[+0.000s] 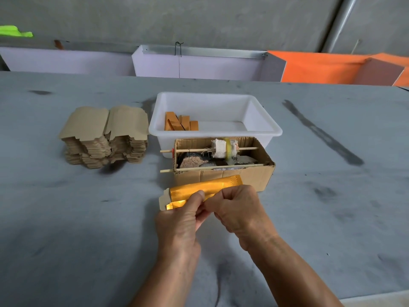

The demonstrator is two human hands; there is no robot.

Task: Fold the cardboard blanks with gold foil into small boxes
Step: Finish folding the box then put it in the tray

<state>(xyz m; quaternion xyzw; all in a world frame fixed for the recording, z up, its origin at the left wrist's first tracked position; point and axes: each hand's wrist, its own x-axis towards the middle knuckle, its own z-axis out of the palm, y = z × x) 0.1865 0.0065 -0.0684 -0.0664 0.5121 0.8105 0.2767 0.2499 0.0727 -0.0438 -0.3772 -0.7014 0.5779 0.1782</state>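
Head view: the left hand (180, 220) and the right hand (238, 209) meet above the grey table (88, 229), just in front of the open cardboard box (223, 173). Both hold one gold-foil blank (205, 187), partly folded into a long narrow sleeve that runs from lower left to upper right. The left grip is clamped on the blank near its left end, thumb on top of the foil face; a plain cardboard flap projects at that end. The right grip is curled onto the blank's near edge at mid-length, fingers bent inward and knuckles facing the camera. The cardboard box is crossed by two thin wooden sticks (210, 149), and the rear stick carries a roller wrapped in white cloth (223, 148); dark lumps lie in the bottom of the box. Directly behind the box stands a white plastic tub (261, 120) with several folded gold boxes (180, 124) in its left part. To the left of the tub, a stack of flat blanks (105, 138) rests on the table, plain cardboard side up
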